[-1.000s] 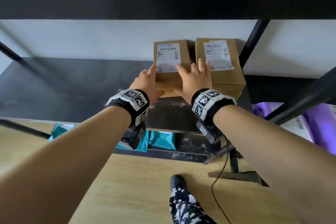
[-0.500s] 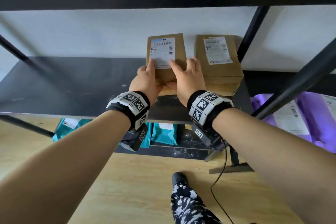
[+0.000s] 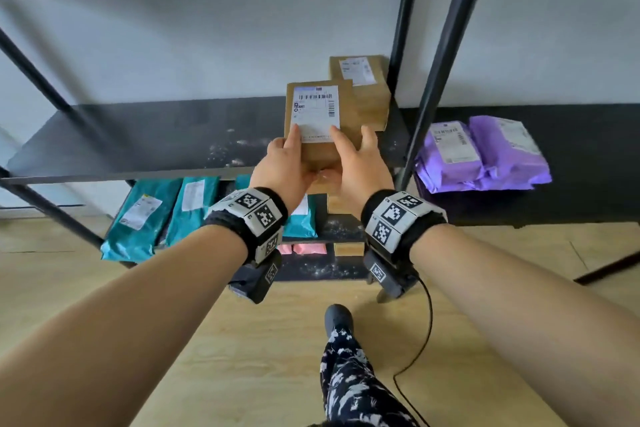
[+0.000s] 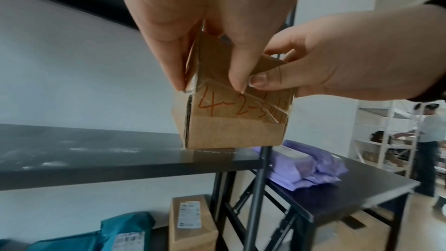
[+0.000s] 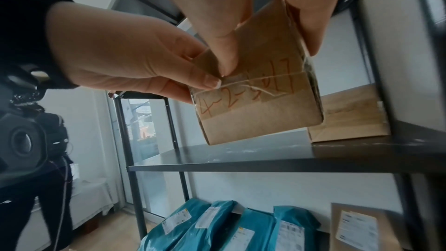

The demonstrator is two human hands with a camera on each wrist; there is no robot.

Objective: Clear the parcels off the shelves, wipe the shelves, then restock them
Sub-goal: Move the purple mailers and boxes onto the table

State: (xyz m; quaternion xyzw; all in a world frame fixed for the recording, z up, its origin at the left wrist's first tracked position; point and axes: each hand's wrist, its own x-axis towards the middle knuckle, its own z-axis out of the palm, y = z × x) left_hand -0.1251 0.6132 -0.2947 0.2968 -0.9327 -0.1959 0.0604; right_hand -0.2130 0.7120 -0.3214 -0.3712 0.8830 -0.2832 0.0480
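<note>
Both hands hold a small cardboard box (image 3: 318, 121) with a white shipping label, just above the front edge of the black middle shelf (image 3: 138, 139). My left hand (image 3: 294, 156) grips its left side, thumb on the label. My right hand (image 3: 353, 156) grips the right side. Red handwriting marks the box's near end (image 4: 231, 121), which is also visible in the right wrist view (image 5: 260, 114). A second cardboard box (image 3: 363, 90) stands at the shelf's back right corner.
White dust (image 3: 228, 149) speckles the middle shelf. Teal mailer bags (image 3: 145, 215) and another box (image 4: 190, 222) lie on the lower shelf. Purple mailer bags (image 3: 481, 156) sit on a black table at right. Black uprights (image 3: 440, 62) stand close beside my right hand.
The held box has come away from the second box, off the shelf and toward me. Both hands kept their grip, and the view has pulled back.
</note>
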